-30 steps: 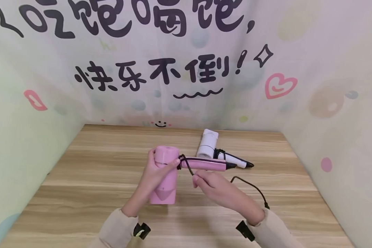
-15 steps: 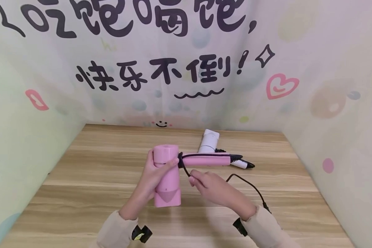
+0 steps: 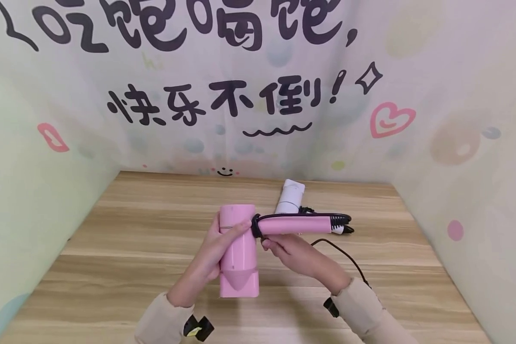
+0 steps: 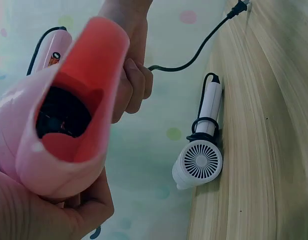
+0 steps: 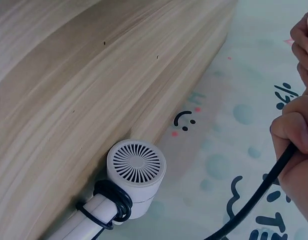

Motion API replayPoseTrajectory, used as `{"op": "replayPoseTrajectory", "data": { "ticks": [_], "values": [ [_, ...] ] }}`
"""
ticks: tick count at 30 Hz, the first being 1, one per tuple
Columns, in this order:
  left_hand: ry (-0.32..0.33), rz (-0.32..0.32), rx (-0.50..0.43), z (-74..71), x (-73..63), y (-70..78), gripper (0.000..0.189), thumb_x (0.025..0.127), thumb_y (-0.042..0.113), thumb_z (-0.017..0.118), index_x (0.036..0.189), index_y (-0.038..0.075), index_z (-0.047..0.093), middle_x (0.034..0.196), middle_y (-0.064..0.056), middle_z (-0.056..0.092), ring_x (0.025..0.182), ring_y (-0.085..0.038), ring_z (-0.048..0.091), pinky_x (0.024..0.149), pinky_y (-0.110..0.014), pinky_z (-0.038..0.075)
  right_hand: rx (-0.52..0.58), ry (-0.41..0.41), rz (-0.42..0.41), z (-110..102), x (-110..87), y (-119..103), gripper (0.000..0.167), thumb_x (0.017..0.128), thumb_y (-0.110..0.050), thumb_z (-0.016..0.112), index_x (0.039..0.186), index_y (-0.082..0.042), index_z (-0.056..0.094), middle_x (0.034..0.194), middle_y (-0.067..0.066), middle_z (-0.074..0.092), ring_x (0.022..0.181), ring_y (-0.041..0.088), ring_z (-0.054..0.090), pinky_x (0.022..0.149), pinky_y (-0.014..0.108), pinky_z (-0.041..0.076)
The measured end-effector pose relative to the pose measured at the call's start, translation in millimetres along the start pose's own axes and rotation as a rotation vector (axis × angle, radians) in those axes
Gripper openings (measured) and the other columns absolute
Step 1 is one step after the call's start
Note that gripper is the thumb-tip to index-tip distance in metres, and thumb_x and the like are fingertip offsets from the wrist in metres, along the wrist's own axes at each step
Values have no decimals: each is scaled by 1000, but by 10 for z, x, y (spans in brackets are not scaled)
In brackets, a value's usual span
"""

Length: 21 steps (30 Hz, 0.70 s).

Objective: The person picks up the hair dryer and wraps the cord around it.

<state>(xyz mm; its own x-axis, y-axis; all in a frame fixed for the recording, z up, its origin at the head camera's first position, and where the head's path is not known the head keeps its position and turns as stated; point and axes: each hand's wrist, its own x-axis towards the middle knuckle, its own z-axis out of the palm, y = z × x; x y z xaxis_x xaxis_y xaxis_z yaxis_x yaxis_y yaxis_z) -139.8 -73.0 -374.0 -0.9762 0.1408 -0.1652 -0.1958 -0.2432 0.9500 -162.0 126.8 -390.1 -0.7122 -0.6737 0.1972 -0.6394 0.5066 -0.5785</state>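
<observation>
My left hand (image 3: 210,251) grips the barrel of a pink hair dryer (image 3: 239,255), thumb across it near the handle. The dryer's handle points right, and its black cord (image 3: 256,225) is wound round the handle's base and runs along the handle to its tip. Just below the handle, my right hand (image 3: 293,255) pinches the cord close to the winding. In the right wrist view the free length of cord (image 5: 253,197) trails out from that fist. The left wrist view looks into the dryer's nozzle (image 4: 81,110), with the right hand's curled fingers (image 4: 136,85) behind it.
A white hair dryer (image 3: 290,197) lies toward the back of the wooden table (image 3: 155,229), its own cord wrapped round its handle, partly hidden behind the pink one. The cord's plug (image 4: 238,9) hangs near the tabletop. A printed cloth wall (image 3: 176,143) stands behind.
The pink dryer has shifted slightly right and turned, its handle now covering more of the white dryer. My right hand has drawn the cord in closer under the handle.
</observation>
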Motion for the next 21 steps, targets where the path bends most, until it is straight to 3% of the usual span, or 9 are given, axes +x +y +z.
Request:
{"op": "replayPoseTrajectory", "data": {
  "ticks": [5, 13, 17, 19, 20, 21],
  "values": [
    [-14, -11, 5, -7, -6, 0, 52, 84, 25, 63, 127, 17, 35, 100, -10, 57, 81, -21, 60, 68, -37, 51, 39, -14, 6, 3, 17, 48, 19, 98, -26, 44, 85, -14, 51, 73, -3, 49, 66, 4, 43, 62, 21, 43],
    [-60, -35, -6, -7, -19, -23, 51, 86, 30, 61, 127, 19, 34, 99, -10, 57, 82, -22, 60, 68, -38, 51, 142, -49, 90, 12, 12, 127, 26, 98, -29, 45, 78, -14, 49, 69, -4, 48, 62, 4, 41, 59, 20, 40],
    [-76, -33, -6, -17, -27, -36, 50, 86, 31, 58, 129, 19, 34, 99, -10, 57, 82, -21, 60, 68, -38, 51, 125, -15, 61, -7, 32, 126, 21, 96, -26, 49, 81, -12, 53, 70, -4, 52, 64, 4, 45, 60, 21, 44],
    [-91, -33, -1, -25, -28, -33, 51, 86, 31, 58, 129, 19, 34, 98, -10, 57, 82, -21, 60, 68, -38, 51, 77, 18, -20, -46, 38, 106, 17, 95, -24, 52, 87, -10, 58, 74, -3, 57, 68, 0, 48, 63, 17, 46],
    [-102, -32, 7, -30, -26, -31, 51, 86, 31, 58, 129, 18, 34, 98, -10, 58, 82, -21, 61, 69, -38, 51, -81, 43, -104, -91, 38, 54, 19, 95, -26, 52, 88, -9, 58, 74, -3, 56, 67, 0, 47, 62, 16, 45],
    [-114, -31, 16, -34, -25, -25, 51, 86, 30, 58, 129, 18, 34, 98, -10, 58, 82, -21, 61, 69, -38, 51, -319, 34, -164, -128, 23, 39, 19, 97, -24, 47, 94, -8, 57, 77, -3, 55, 70, -1, 47, 63, 15, 44]
  ]
}}
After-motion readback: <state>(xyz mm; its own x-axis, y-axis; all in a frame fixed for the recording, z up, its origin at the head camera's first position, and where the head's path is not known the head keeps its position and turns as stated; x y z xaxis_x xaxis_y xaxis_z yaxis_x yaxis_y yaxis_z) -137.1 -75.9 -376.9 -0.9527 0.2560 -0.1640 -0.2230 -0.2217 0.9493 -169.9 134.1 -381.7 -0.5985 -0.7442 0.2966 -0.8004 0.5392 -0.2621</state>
